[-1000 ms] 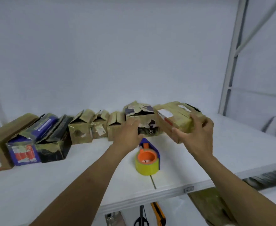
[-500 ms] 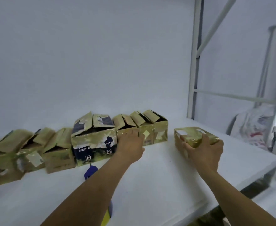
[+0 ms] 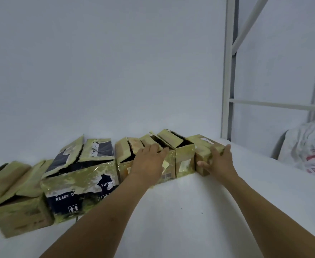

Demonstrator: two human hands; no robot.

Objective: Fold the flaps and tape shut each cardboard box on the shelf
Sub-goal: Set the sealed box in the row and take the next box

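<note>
my right hand point(image 3: 221, 161) grips the taped box point(image 3: 202, 146) at the row's right end on the white shelf point(image 3: 190, 211), touching an open carton point(image 3: 184, 162), while my left hand point(image 3: 148, 161) rests flat-fingered on the next open carton point(image 3: 167, 173), just leftward.

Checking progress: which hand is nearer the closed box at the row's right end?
Right. Right hand holds the closed box; left hand rests on an open box further left.

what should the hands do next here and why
Probably let go with the right hand: the taped box it grips already sits on the shelf at the row's right end. Both hands could then fold the raised flaps of the open box under the flat left hand.
</note>
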